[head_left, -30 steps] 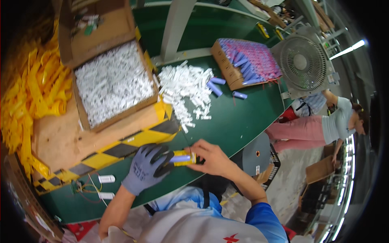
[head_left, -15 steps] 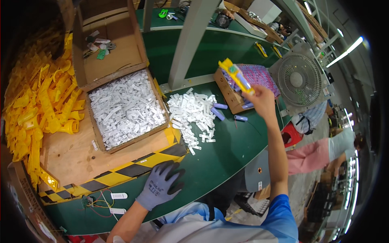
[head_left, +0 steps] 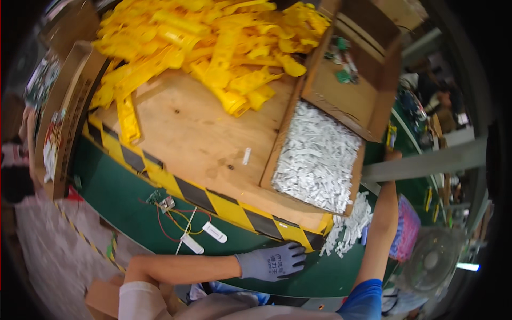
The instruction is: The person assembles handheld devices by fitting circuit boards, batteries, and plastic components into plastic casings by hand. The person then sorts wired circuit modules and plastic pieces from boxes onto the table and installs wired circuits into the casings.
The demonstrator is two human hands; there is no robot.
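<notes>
My left hand (head_left: 273, 262), in a grey-purple glove with dark fingertips, lies flat on the green table (head_left: 320, 277) with its fingers stretched out and nothing in them. It is beside the black-and-yellow taped edge of a wooden board. My bare right hand (head_left: 393, 155) reaches far out past a grey metal post, which partly covers the wrist. At its fingertips is a yellow plastic housing (head_left: 392, 137), small and blurred here; the fingers' grip is only partly visible. A heap of white plastic strips (head_left: 349, 224) lies under my right forearm, next to a purple cylindrical cell (head_left: 365, 235).
Yellow plastic shells (head_left: 218, 53) pile up on the wooden board (head_left: 186, 128). A cardboard box (head_left: 266, 170) holds many white strips. Two white pieces with wires (head_left: 215, 232) lie at the front left. The grey post (head_left: 426, 166) and a fan (head_left: 434, 258) stand at right.
The view has swung left. My right hand has carried the yellow housing away from the purple-cell box to beyond the post. My left hand has gone from raised to flat on the table.
</notes>
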